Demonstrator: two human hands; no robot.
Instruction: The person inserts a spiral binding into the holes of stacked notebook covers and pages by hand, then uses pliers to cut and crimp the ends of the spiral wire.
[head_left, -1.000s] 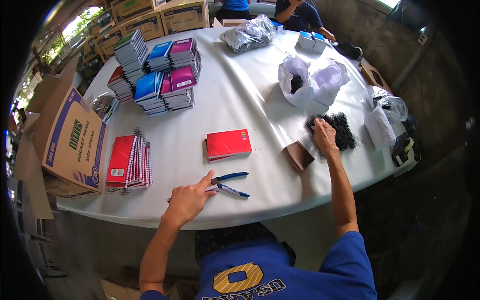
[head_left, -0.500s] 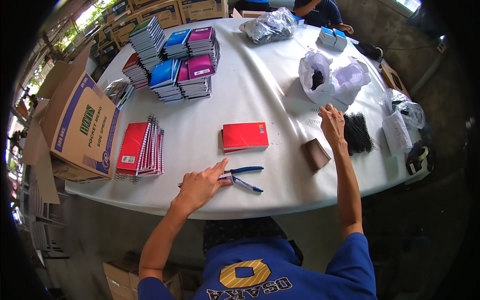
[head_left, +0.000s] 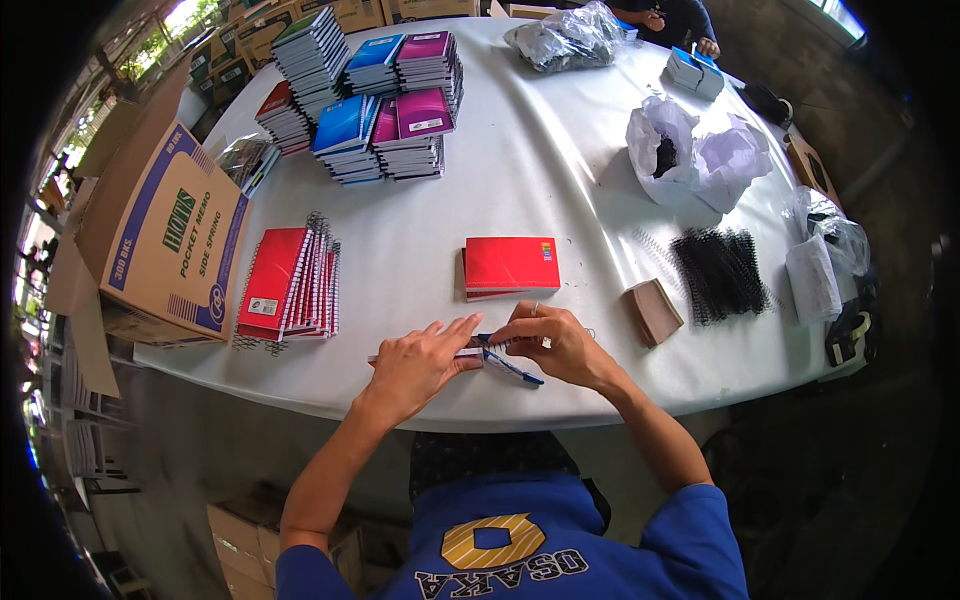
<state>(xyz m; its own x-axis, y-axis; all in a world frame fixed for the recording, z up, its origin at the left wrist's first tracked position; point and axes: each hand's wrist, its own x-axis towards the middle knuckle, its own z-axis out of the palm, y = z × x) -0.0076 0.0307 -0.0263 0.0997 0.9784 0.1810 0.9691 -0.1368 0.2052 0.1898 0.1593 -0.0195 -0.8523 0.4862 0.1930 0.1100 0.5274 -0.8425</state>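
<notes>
Near the front of the table, my left hand [head_left: 415, 365] lies over a small notebook, thumb and fingers holding it. Most of that notebook is covered; its pale edge shows at both sides of the hand. Beside it, my right hand [head_left: 555, 345] pinches a dark wire spiral coil [head_left: 590, 332] close to the notebook's right end. Blue-handled pliers [head_left: 520, 374] lie partly under both hands. Just beyond sit stacked red-covered notebooks [head_left: 510, 265] with no coil showing. A heap of black spiral coils [head_left: 715, 275] lies to the right, next to a brown block-like holder [head_left: 655, 312].
Red spiral notebooks [head_left: 285, 285] are piled at left beside an open carton [head_left: 165, 240]. Blue, purple and green notebook stacks [head_left: 385, 110] stand behind. White bags [head_left: 660, 150] and clear plastic packs [head_left: 815, 275] sit at right. A person's hand [head_left: 708, 47] shows at the far edge.
My right hand has come back from the coil heap, toward me and left, bringing a coil to my left hand. My left hand stays on the notebook. The view has shifted slightly.
</notes>
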